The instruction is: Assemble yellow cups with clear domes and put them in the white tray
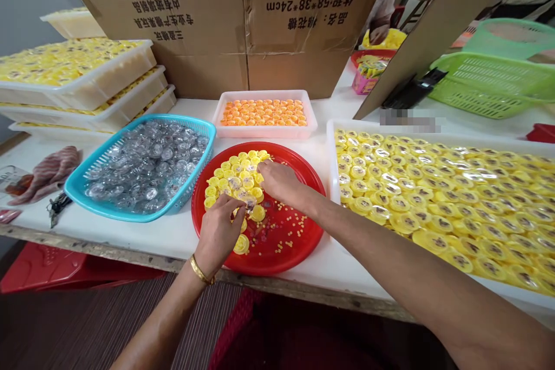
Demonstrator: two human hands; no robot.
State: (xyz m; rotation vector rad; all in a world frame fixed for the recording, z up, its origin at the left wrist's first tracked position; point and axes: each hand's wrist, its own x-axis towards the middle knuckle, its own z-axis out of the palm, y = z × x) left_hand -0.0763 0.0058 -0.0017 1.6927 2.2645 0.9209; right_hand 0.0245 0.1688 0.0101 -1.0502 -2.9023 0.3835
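Observation:
A round red tray (pixel 299 231) lies in front of me with several small yellow discs (pixel 229 179) grouped on its far left and tiny yellow beads scattered on its right. My left hand (pixel 219 231), a gold bangle at the wrist, has its fingers curled down in a pinch over the discs near the tray's middle. One yellow disc (pixel 241 244) lies just right of that hand. My right hand (pixel 280 182) reaches in from the right, fingers pinched at the top edge of the disc group.
A blue basket (pixel 93 199) of clear plastic lids stands left. A white tray (pixel 264 127) of orange pieces sits behind. A large white tray (pixel 333 185) of filled yellow discs is on the right. Stacked white trays (pixel 130 69), cardboard boxes (pixel 208 11), green baskets (pixel 489 81).

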